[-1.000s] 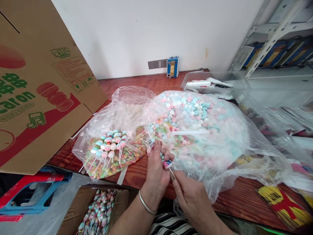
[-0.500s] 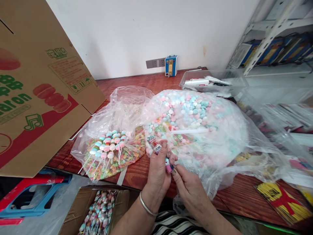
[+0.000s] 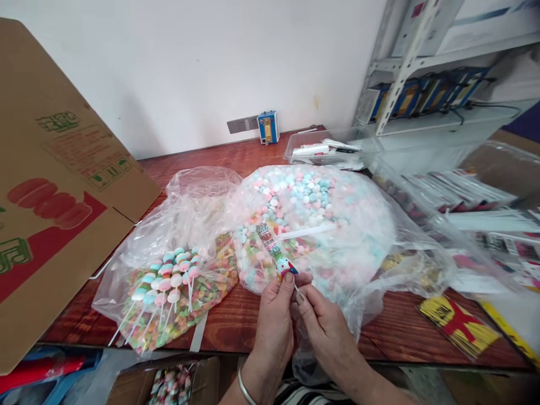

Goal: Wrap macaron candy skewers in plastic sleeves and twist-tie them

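Between my hands a wrapped candy lollipop [image 3: 279,260] points up and away, its printed clear wrapper standing out above my fingers. My left hand [image 3: 273,315], with a bangle at the wrist, is closed round its lower end. The thumb and fingers of my right hand [image 3: 329,329] pinch the bottom, by the stick; what exactly lies under the fingertips is hidden. Just beyond lies a big clear bag of pastel candies [image 3: 312,191], with white sticks [image 3: 310,231] on it. At the left, several unwrapped candy lollipops [image 3: 169,273] rest on a bag of colourful ring candies [image 3: 225,264].
A large cardboard box [image 3: 63,185] stands at the left. Below the table edge, an open carton [image 3: 206,382] holds wrapped lollipops. Yellow twist ties [image 3: 458,326] lie at the right. Farther back are a clear plastic tray [image 3: 367,147], a blue device [image 3: 269,127] and a metal shelf [image 3: 405,73].
The wrapped lollipop now stands out above my left fingers, where before it was largely covered by them. My view has shifted, so the table things sit lower and farther left.
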The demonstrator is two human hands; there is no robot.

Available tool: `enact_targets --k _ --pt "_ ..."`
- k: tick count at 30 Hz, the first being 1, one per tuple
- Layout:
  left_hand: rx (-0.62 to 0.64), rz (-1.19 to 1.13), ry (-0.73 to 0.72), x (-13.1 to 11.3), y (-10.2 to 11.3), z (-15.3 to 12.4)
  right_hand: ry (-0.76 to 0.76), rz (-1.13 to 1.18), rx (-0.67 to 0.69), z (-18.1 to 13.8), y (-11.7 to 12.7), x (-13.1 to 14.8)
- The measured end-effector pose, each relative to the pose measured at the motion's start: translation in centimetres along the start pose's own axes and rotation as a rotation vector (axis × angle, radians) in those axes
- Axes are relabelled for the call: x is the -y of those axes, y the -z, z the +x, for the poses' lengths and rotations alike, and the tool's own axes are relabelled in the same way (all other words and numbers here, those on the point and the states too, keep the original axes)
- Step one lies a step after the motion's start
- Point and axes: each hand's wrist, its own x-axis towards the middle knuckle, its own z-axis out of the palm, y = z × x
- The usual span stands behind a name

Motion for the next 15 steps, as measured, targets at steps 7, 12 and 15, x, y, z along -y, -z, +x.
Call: enact_targets --k 7,12,15 --pt "0.103 0.217 -0.030 0.5 -0.4 -0.9 0.017 0.147 -0.086 -0.3 0.4 0.3" --pt "-0.067 0.123 0.081 -0.6 0.3 -0.2 0.049 0.113 -0.091 -0.6 1.2 -0.1" --pt "-0.143 0.234 0.142 -0.9 1.2 1.0 0.116 -0.068 -0.092 -0.5 1.2 -0.8"
